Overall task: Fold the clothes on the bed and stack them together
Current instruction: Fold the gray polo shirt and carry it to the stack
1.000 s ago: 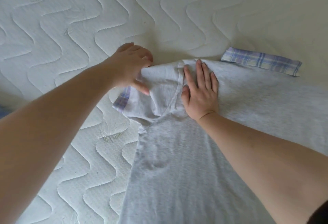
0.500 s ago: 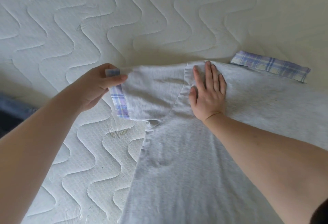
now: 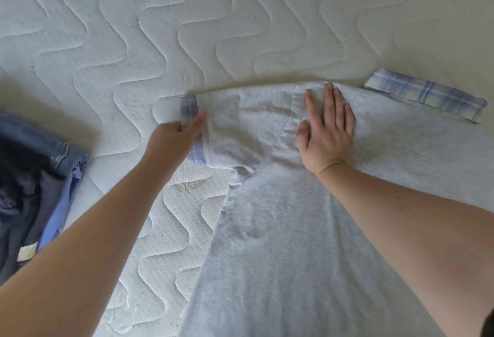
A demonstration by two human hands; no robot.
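One bed (image 3: 240,16) carries everything. One grey shirt (image 3: 280,243) lies spread across it, apparently so its sleeves can be folded in. One dark pile of clothes (image 3: 40,176) sits at the left edge. Two plaid cuffs show. The right hand (image 3: 326,128) presses flat, fingers straight, pinning the shoulder; the left hand (image 3: 173,139) pinches the left cuff (image 3: 190,112), pulling that sleeve taut.

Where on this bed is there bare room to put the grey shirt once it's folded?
The mattress is bare beyond the grey shirt and its plaid cuffs, and in the strip between shirt and dark clothes pile. Crowded: the near right under the shirt, where the left hand grips a cuff and the right hand presses flat.
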